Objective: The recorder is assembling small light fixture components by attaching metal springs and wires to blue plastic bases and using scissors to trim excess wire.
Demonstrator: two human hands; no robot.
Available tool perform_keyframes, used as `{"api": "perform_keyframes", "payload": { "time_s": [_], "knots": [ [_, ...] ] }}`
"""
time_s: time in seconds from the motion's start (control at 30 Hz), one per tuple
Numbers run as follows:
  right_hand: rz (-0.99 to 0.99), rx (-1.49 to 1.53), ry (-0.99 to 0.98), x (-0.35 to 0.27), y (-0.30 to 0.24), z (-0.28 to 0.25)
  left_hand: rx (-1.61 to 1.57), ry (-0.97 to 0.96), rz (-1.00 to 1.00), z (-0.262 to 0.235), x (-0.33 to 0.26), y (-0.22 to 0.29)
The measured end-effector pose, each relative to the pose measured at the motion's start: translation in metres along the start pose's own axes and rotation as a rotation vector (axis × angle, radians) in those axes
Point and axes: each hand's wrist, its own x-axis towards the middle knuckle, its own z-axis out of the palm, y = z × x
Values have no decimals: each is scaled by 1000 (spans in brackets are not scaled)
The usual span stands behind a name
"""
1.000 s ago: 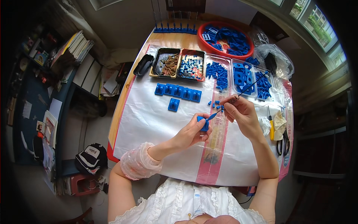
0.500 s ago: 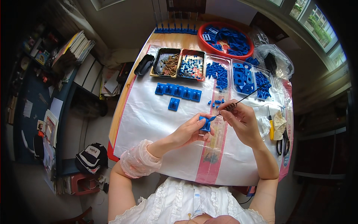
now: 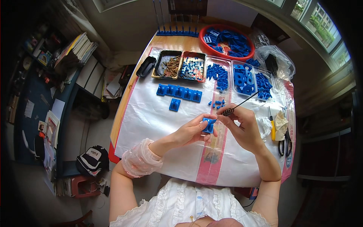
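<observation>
My left hand [image 3: 192, 131] is closed on a small blue plastic bracket [image 3: 208, 127], pinched between thumb and fingers above the covered table. My right hand [image 3: 244, 128] grips a thin dark rod with a coiled spring [image 3: 228, 112] on it. The rod slants up to the right, and its lower end meets the bracket's upper edge, partly covered by my fingertips. A few loose blue pointed pieces [image 3: 218, 102] lie just beyond my hands. Left of them sit a row of joined blue brackets [image 3: 179, 91] and a single blue bracket [image 3: 174, 104].
Along the back stand a black tray of brass-coloured screws [image 3: 170, 67], a tray of small nuts [image 3: 193, 68] and clear boxes of blue parts [image 3: 217, 75]. Behind them is a red basin [image 3: 252, 47]. A yellow-handled screwdriver [image 3: 273, 130] and black scissors [image 3: 288, 143] lie right.
My right hand has shifted slightly left and lower, bringing the coil and rod closer to the bracket. My left hand holds its place. The view has tilted a little.
</observation>
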Motion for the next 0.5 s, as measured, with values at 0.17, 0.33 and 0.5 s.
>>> {"api": "perform_keyframes", "payload": {
  "time_s": [0.17,0.33,0.5],
  "knots": [
    [44,-39,28,2,1,-3,996,307,403,23,-2,16],
    [157,303,78,7,15,5,1166,354,292,33,-4,23],
    [348,586,-49,18,41,6,543,309,39,28,-7,20]
  ]
}}
